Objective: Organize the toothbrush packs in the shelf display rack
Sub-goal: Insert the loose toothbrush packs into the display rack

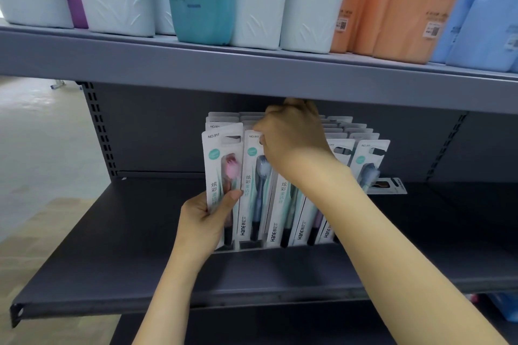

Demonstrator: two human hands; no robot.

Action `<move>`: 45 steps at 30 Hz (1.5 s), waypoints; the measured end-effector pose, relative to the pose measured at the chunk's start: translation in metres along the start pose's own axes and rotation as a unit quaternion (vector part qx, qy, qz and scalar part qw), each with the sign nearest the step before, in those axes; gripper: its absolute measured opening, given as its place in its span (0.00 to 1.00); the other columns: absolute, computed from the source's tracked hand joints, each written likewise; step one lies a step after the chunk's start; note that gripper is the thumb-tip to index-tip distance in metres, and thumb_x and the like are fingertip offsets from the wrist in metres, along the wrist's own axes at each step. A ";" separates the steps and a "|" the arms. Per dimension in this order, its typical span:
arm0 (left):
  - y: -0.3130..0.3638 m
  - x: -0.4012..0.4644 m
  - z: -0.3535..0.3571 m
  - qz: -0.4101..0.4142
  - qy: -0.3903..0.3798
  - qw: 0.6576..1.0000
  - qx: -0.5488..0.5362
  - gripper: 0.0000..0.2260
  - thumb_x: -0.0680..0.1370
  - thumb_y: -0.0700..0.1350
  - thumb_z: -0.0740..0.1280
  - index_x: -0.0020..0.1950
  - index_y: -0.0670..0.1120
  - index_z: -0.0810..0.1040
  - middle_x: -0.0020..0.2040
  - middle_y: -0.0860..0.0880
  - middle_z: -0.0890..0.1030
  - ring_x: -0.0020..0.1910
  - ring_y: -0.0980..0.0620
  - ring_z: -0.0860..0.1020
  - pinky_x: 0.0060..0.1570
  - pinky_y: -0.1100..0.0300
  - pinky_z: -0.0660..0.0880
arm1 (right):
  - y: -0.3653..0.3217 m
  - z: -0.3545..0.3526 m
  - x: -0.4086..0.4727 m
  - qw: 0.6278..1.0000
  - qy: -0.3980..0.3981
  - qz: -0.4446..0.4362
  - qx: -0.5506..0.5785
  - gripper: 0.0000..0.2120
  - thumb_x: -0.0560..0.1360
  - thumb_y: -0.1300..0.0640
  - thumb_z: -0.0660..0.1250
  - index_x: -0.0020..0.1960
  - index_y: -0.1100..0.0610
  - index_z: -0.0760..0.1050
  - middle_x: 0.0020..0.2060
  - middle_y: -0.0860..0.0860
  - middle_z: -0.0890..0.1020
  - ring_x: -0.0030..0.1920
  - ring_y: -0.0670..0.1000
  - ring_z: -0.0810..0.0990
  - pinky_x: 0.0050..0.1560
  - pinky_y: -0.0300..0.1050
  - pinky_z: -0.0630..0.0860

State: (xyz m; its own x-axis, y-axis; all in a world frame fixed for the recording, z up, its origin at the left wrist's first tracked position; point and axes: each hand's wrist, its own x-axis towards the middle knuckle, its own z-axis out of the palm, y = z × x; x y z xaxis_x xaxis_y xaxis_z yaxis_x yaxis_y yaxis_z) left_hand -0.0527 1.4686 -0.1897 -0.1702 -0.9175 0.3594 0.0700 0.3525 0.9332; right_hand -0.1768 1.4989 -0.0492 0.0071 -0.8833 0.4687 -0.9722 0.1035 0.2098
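Under grey shelf (pixel 252 75), five front toothbrush packs (pixel 253 190), two hands (pixel 204 218).

My right hand (pixel 291 140) is covering the tops of the middle toothbrush packs (pixel 283 204). The upper shelf (pixel 252 75) is hiding my fingertips.

Soft even daylight, dim shadowed shelf recess, wide-angle edge distortion, slight blur
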 end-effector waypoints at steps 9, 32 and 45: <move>0.003 0.007 0.006 -0.055 -0.095 0.994 -0.014 0.19 0.68 0.60 0.70 0.43 0.44 0.84 0.39 0.44 0.72 0.41 0.49 0.70 0.44 0.54 0.67 | 0.015 -0.024 -0.018 0.951 -0.076 -0.056 0.295 0.23 0.77 0.63 0.56 0.69 0.48 0.66 0.62 0.48 0.74 0.45 0.38 0.75 0.45 0.31 0.70; -0.010 0.000 -0.007 -0.077 -0.077 0.984 0.140 0.06 0.71 0.40 0.74 0.39 0.52 0.85 0.38 0.53 0.85 0.41 0.53 0.83 0.48 0.61 0.79 | 0.018 -0.011 -0.007 0.970 -0.071 -0.033 0.229 0.15 0.75 0.47 0.66 0.40 0.59 0.72 0.36 0.50 0.72 0.42 0.54 0.73 0.42 0.44 0.69; -0.014 0.001 -0.006 -0.078 -0.071 0.982 0.157 0.08 0.72 0.39 0.73 0.38 0.52 0.84 0.36 0.55 0.84 0.33 0.59 0.78 0.40 0.66 0.76 | 0.014 -0.003 -0.005 0.973 -0.055 -0.020 0.223 0.14 0.76 0.50 0.64 0.38 0.59 0.70 0.37 0.51 0.72 0.40 0.54 0.72 0.41 0.43 0.67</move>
State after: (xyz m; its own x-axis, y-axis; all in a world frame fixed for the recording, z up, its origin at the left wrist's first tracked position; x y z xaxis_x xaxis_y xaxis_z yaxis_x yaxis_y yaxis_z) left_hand -0.0479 1.4621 -0.2025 -0.2926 -0.9374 0.1888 -0.2700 0.2703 0.9241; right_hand -0.1897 1.5068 -0.0459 0.0457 -0.9286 0.3684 -0.9765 -0.1192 -0.1794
